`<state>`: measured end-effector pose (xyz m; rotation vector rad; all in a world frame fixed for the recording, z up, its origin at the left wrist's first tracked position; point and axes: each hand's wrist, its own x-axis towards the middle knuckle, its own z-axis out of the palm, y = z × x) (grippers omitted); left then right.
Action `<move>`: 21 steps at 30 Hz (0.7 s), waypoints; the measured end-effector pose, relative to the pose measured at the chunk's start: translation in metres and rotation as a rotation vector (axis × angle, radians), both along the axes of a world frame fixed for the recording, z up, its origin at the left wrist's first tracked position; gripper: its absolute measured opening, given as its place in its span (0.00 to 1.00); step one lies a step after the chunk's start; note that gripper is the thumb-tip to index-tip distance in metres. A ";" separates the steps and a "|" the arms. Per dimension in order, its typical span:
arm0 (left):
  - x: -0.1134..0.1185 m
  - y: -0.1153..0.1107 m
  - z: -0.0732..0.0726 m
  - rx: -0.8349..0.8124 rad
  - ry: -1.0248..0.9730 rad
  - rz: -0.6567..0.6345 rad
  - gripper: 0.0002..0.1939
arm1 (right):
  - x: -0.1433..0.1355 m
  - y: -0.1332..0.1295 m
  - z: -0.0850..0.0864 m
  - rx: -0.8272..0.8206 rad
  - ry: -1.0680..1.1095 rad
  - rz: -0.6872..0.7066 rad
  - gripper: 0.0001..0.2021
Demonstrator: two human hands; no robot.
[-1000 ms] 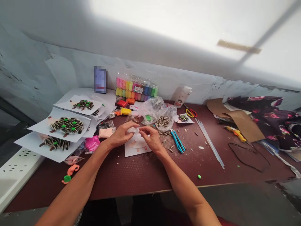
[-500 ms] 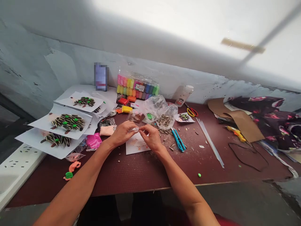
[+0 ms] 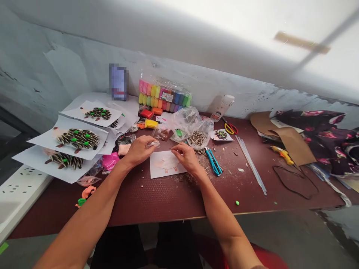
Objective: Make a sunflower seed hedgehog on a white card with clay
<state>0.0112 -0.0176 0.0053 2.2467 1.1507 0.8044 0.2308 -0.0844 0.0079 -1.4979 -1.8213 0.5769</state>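
A white card (image 3: 157, 171) with an orange outline drawing lies on the dark red table (image 3: 140, 201). My left hand (image 3: 141, 150) is closed on a small clear plastic piece (image 3: 153, 144) above the card's upper left corner. Over the card's right part, my right hand (image 3: 185, 157) is pinched; what its fingertips hold, if anything, is too small to name. Behind it a clear bag (image 3: 183, 121) stands beside a heap of striped seeds (image 3: 197, 139).
Seed-covered hedgehog cards (image 3: 77, 140) are stacked at the left. A blue cutter (image 3: 214, 162), scissors (image 3: 230, 128), clear sticks (image 3: 251, 165) and a yellow glue gun (image 3: 283, 155) lie to the right. Coloured clay packs (image 3: 165, 97) and a bottle (image 3: 222, 108) stand behind.
My hands, together before, have moved apart: the left one up and leftward, the right one slightly rightward over the card. More of the drawing shows. The camera view has shifted a little.
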 end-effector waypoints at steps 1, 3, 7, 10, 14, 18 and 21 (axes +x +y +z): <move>0.000 0.000 -0.001 0.008 0.020 -0.003 0.15 | 0.000 -0.001 0.000 -0.012 -0.056 0.005 0.06; -0.001 0.001 -0.003 0.038 0.084 -0.010 0.14 | -0.001 -0.003 -0.001 -0.020 -0.119 0.012 0.05; -0.002 0.002 -0.005 0.089 0.213 -0.003 0.15 | -0.006 -0.005 -0.005 0.015 -0.192 0.027 0.04; -0.004 0.003 -0.006 0.099 0.243 0.021 0.17 | -0.009 -0.004 -0.007 0.008 -0.256 0.035 0.05; -0.005 0.005 -0.009 0.114 0.292 0.059 0.16 | -0.011 -0.003 -0.009 -0.012 -0.316 0.043 0.06; -0.004 0.005 -0.013 0.148 0.332 0.055 0.16 | -0.014 -0.005 -0.007 -0.027 -0.409 0.046 0.08; -0.003 0.004 -0.015 0.157 0.366 0.039 0.15 | -0.017 -0.009 -0.003 -0.032 -0.535 0.054 0.09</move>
